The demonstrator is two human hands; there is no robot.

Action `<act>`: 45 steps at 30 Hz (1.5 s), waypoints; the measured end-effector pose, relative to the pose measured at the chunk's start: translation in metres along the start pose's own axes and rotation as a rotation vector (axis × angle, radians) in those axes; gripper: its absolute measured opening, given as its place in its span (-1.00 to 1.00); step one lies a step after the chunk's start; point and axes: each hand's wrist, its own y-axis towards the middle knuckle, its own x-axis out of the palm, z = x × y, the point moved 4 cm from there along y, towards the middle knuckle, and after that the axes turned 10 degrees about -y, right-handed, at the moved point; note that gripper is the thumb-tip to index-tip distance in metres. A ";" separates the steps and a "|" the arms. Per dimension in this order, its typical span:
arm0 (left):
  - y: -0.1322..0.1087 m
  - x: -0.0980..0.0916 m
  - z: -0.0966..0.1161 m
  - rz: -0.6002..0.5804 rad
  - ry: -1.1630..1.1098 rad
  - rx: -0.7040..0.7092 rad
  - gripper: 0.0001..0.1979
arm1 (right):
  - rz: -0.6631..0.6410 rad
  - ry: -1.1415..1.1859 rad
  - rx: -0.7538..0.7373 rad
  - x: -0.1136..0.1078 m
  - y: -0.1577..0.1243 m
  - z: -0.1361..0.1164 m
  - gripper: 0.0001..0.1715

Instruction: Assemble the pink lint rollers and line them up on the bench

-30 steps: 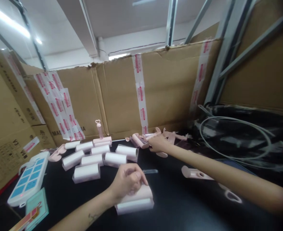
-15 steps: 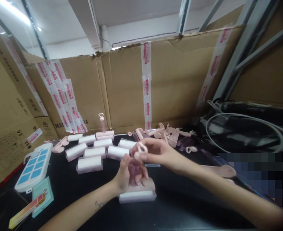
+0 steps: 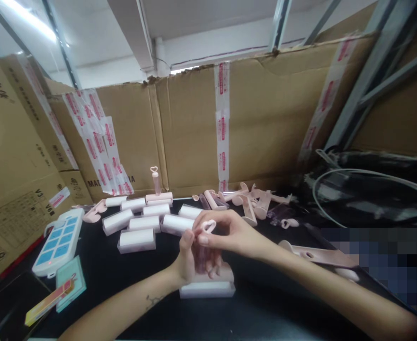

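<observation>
1 pale-pink heart-shaped plastic handle (image 3: 209,226): pinched by right hand (image 3: 234,233), at 12 o'clock from 1 translucent pink plastic tube (image 3: 201,262), which left hand (image 3: 185,261) clasps.

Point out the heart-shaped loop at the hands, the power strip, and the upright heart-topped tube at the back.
Heart-shaped loop (image 3: 212,228): head view, on its rim.
Power strip (image 3: 58,243): head view, middle of its socket face.
Upright heart-topped tube (image 3: 156,184): head view, middle of its body.
</observation>
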 end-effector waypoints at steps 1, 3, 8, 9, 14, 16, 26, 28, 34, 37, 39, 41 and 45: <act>0.000 0.001 0.000 -0.018 -0.026 0.003 -0.20 | 0.019 -0.017 0.008 0.000 0.001 0.000 -0.69; -0.001 0.002 0.000 -0.021 -0.053 0.018 -0.22 | 0.053 -0.057 0.026 0.001 0.001 0.001 -0.69; -0.005 -0.006 -0.001 0.125 0.026 -0.010 -0.18 | 0.041 -0.139 -0.002 0.009 0.000 0.001 -0.75; -0.005 -0.007 -0.002 0.137 0.034 -0.021 -0.18 | 0.021 -0.130 -0.012 0.010 0.001 0.001 -0.77; -0.006 -0.007 -0.001 0.125 0.038 -0.021 -0.15 | -0.213 0.041 -0.091 0.014 0.012 -0.006 -0.68; -0.005 -0.005 -0.001 0.103 0.054 -0.023 -0.14 | -0.280 0.070 -0.146 0.013 0.017 -0.010 -0.68; -0.002 0.001 0.000 -0.005 0.099 -0.007 -0.22 | -0.318 0.086 0.045 0.023 0.017 -0.005 -0.49; -0.003 -0.001 -0.001 0.025 0.097 -0.003 -0.25 | -0.313 0.091 0.089 0.022 0.012 -0.006 -0.47; -0.008 -0.005 -0.002 0.269 0.146 -0.110 -0.26 | -0.337 0.060 0.099 0.024 0.008 -0.009 -0.57; -0.010 0.000 0.003 0.367 0.176 -0.204 -0.39 | -0.331 0.031 0.168 0.026 0.011 -0.008 -0.66; -0.010 0.003 0.006 0.393 0.143 -0.220 -0.46 | -0.321 -0.045 0.209 0.027 0.014 -0.007 -0.68; -0.009 0.005 0.008 0.360 0.097 -0.219 -0.48 | -0.329 -0.121 0.209 0.027 0.017 -0.006 -0.65; -0.008 -0.002 0.003 0.260 0.084 -0.196 -0.46 | -0.291 -0.163 0.153 0.025 0.019 -0.001 -0.67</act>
